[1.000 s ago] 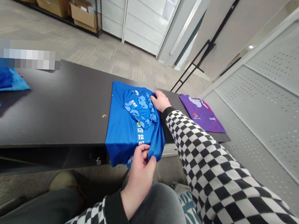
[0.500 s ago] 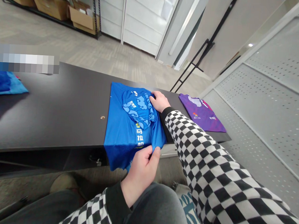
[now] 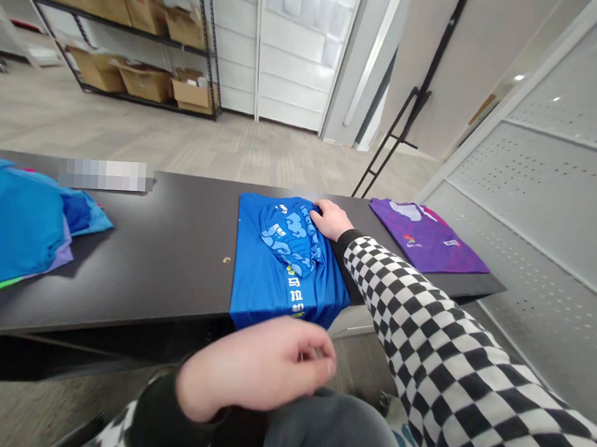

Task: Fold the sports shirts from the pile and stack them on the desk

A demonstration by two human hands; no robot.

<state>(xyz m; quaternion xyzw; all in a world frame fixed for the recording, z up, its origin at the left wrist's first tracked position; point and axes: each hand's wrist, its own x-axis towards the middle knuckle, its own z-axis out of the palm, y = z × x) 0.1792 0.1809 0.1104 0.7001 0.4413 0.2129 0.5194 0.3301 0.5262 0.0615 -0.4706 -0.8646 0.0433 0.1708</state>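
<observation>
I've got right hand [image 3: 333, 220] flat and released on the blue shirt [image 3: 270, 282], desk [image 3: 166, 270] centre, 12 o'clock. Left hand [image 3: 265, 368] has dropped off the hem to 6 o'clock, fingers curled, can't tell if grasping.

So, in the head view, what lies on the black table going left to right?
Pile of blue garments → small round fitting → blue shirt, with the right hand flat on its far right corner → purple shirt.
</observation>
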